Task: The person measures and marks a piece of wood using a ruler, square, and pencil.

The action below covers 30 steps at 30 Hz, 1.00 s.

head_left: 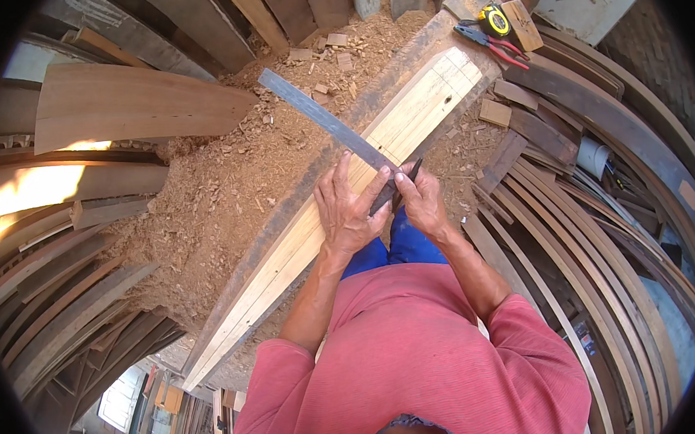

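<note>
A try square point(324, 121) lies across a long, pale wooden beam point(424, 105). Its grey metal blade reaches past the beam's far edge, and its dark stock sits along the near edge. My left hand point(352, 205) rests on the beam, its fingertips and thumb pressing the square by the blade and stock. At the corner of the square, my right hand point(421, 202) is closed round the dark stock with the thumb on top. Whether the right fingers also hold a marking tool is hidden. Pencil-like lines and small dark spots show on the beam's top face.
The beam rests on a rough, dark timber support point(297, 180). Red-handled pliers point(504, 51), a yellow-black tape measure point(495, 21) and a wood block point(523, 25) lie at its far right end. Wood shavings point(203, 202) cover the ground; stacked planks point(597, 257) stand on both sides.
</note>
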Each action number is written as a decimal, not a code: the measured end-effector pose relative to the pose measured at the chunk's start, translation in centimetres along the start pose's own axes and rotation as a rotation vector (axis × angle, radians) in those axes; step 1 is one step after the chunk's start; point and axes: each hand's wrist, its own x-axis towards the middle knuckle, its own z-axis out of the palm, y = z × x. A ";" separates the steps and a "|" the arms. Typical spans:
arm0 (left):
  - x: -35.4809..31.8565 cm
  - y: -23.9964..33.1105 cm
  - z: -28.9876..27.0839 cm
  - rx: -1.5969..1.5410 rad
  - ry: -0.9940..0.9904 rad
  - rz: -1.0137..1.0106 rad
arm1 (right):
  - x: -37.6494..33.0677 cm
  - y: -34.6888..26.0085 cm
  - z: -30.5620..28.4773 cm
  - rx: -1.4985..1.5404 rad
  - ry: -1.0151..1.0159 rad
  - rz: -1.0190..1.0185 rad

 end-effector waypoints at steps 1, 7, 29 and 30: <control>0.0 0.0 0.0 0.003 0.000 0.002 | 0.0 -0.1 0.0 -0.001 -0.002 0.006; 0.0 -0.1 0.0 0.012 -0.004 0.010 | 0.0 -0.3 0.1 -0.037 -0.012 -0.047; 0.0 0.2 0.0 0.015 0.026 0.014 | 2.6 -10.8 -1.6 -0.576 -0.160 -0.561; -0.1 0.2 0.0 0.014 0.017 0.012 | 2.2 -11.1 -2.3 -0.602 -0.160 -0.563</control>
